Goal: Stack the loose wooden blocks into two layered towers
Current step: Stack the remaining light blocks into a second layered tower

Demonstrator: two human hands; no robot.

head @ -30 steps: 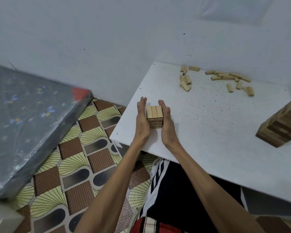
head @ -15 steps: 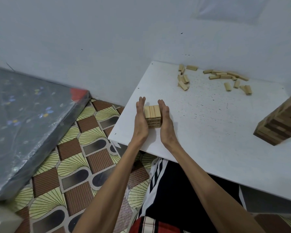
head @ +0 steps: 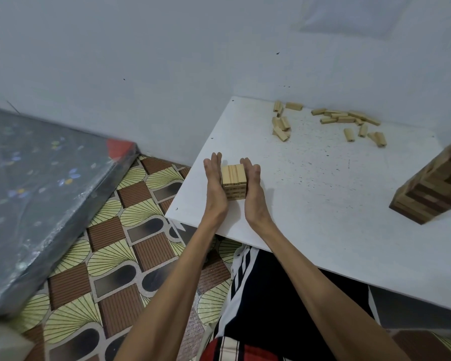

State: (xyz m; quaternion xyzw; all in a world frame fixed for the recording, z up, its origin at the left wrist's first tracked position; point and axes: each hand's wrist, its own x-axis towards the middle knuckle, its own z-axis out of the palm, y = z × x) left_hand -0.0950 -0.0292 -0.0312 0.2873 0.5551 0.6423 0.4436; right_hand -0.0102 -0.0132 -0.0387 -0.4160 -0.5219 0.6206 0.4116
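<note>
A short tower of light wooden blocks (head: 233, 180) stands near the left front corner of the white table (head: 323, 204). My left hand (head: 215, 182) presses flat against its left side, fingers straight. My right hand (head: 253, 186) presses flat against its right side the same way. Several loose light blocks (head: 349, 121) lie scattered at the table's far edge by the wall. A taller tower of darker mixed-wood blocks (head: 438, 188) stands at the right edge of the view, partly cut off.
The table's left corner (head: 172, 214) overhangs a patterned tile floor (head: 110, 251). A plastic-wrapped mattress (head: 37, 191) lies on the floor at the left. The grey wall runs behind the table. My lap sits under the table's front edge.
Both hands stay flat against the small tower's sides. The view has shifted slightly; the blocks and hands keep their places on the table.
</note>
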